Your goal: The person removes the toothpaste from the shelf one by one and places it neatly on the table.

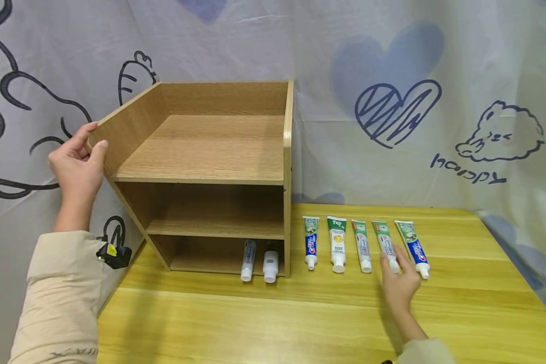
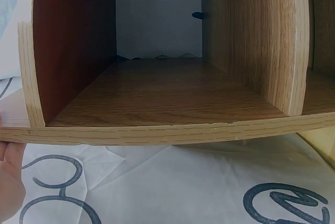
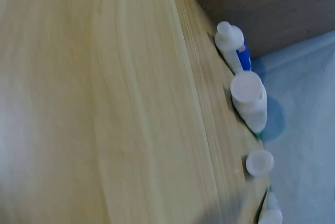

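Note:
My left hand (image 1: 78, 164) grips the upper front edge of the left side panel of a wooden shelf unit (image 1: 200, 179), thumb against the panel's inner face. Part of that hand also shows in the left wrist view. On the table, my right hand (image 1: 400, 283) pinches a grey-and-green toothpaste tube (image 1: 383, 235) between thumb and fingers near its white cap. The tube is fourth from the left in a row. Beside it lie another grey-and-green tube (image 1: 362, 245) and a blue-and-green tube (image 1: 411, 242). The right wrist view does not show my fingers.
Farther left in the row are a white-and-green tube (image 1: 337, 242) and a blue tube (image 1: 311, 240). Two more tubes, one grey (image 1: 248, 258) and one white (image 1: 270, 263), lie in the shelf's bottom compartment. A black cable plug (image 1: 115, 254) hangs left of the unit.

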Demonstrator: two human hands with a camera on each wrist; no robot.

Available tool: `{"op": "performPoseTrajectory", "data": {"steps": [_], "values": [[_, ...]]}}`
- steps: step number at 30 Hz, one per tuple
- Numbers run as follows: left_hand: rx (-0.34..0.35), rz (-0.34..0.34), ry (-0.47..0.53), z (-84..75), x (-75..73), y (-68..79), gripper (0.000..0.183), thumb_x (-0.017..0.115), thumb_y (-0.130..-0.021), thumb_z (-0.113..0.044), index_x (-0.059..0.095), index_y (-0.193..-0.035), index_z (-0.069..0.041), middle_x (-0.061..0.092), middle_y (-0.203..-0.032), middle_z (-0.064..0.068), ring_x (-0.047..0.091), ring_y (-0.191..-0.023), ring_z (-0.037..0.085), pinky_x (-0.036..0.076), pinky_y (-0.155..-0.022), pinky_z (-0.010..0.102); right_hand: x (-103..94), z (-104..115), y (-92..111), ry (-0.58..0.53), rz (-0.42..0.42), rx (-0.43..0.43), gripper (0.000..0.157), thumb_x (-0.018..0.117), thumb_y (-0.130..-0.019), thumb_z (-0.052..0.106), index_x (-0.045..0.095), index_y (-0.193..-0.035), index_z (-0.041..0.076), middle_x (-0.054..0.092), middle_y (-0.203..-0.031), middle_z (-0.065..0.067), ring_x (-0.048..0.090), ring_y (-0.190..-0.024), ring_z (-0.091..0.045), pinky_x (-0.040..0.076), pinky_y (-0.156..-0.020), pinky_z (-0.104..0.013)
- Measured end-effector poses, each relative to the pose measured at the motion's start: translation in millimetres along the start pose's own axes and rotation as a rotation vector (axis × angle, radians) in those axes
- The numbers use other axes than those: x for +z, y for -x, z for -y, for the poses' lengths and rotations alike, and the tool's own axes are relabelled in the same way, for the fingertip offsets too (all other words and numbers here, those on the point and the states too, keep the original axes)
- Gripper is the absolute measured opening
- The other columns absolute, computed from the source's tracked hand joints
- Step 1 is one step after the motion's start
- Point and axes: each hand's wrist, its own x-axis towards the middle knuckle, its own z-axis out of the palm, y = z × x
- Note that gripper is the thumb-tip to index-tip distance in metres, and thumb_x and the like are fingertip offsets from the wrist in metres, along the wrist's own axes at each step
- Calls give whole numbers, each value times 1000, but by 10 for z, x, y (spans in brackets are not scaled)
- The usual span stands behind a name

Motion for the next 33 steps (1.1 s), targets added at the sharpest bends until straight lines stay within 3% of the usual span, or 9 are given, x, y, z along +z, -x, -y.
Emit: {"op": "performPoseTrajectory", "data": {"steps": [4, 11, 19, 27, 33], "values": [[3, -2, 10, 10, 1, -3, 31, 57, -81, 3, 68, -109, -6, 43, -47, -19, 46, -47, -9, 35, -41, 4, 35, 39, 87, -59, 10, -1, 32, 69, -73, -7, 65, -104, -10, 63, -107, -28, 47, -90, 22, 41, -82, 0], [1, -11, 22, 18, 1, -10, 31, 57, -81, 3, 69, -108, -6, 44, -47, -19, 47, -47, -10, 36, -42, 4, 89, 129, 254, -42, 63, 124, 33, 71, -77, 1, 65, -109, -5, 63, -114, -22, 50, -91, 15, 44, -81, -3], [-14, -8, 32, 5, 0, -6, 31, 57, -81, 3, 69, -108, -7, 45, -47, -18, 48, -49, -9, 37, -43, 4, 197, 249, 493, -154, 89, 213, 32, 68, -79, -1, 64, -109, -7, 62, -114, -23, 52, -85, 17, 46, -79, -4], [2, -9, 9, -7, 1, 8, 31, 57, -81, 3, 69, -108, -7, 45, -50, -20, 45, -47, -9, 34, -41, 5, 288, 317, 684, -169, 110, 243, 32, 70, -78, 2, 65, -109, -4, 63, -115, -19, 53, -87, 13, 49, -81, -9], [-10, -7, 31, -17, 5, 14, 31, 57, -81, 4, 69, -108, -6, 53, -55, -21, 49, -51, -9, 37, -43, 4, 348, 366, 789, -200, 131, 268, 32, 71, -78, 2, 65, -109, -4, 63, -115, -20, 54, -86, 14, 50, -80, -11]]}}
